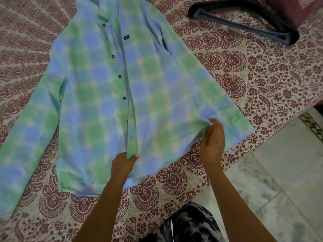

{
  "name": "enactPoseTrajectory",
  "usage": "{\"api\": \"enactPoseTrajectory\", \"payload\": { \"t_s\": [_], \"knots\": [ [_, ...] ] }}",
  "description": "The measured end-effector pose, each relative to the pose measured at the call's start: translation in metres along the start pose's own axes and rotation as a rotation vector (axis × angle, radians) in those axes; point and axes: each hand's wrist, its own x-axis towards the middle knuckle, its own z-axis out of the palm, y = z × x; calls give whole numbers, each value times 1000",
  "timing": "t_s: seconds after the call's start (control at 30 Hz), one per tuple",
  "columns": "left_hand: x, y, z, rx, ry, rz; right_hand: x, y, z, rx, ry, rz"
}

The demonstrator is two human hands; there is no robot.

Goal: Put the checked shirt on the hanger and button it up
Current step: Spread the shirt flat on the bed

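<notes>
The checked shirt [97, 95], in soft green and blue squares with dark buttons, lies spread flat and front up on the patterned bedspread [244, 79]. Its front looks unbuttoned, with the right panel lapping over the button strip. My left hand [123, 164] pinches the bottom end of the front placket near the hem. My right hand [212, 140] grips the fabric where the shirt's right side meets its sleeve. A dark blue-grey hanger [244, 23] lies on the bedspread at the upper right, apart from the shirt.
The bed's edge runs diagonally at the lower right, with a pale tiled floor [279, 180] beyond it. A dark red pillow or cushion [297, 9] sits behind the hanger. My legs in patterned grey trousers [190, 224] stand against the bed.
</notes>
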Motion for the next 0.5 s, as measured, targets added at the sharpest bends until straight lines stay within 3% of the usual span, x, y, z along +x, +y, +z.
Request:
{"api": "enactPoseTrajectory", "payload": {
  "t_s": [0.1,0.27,0.5],
  "knots": [
    [4,-10,-5,98,-21,20,-23,53,-9,-316,-176,59],
    [4,-11,-6,-96,-133,82,-11,65,-7,-263,74,328],
    [8,-2,-14,268,-31,58,-2,36,3,-468,29,296]
  ]
}}
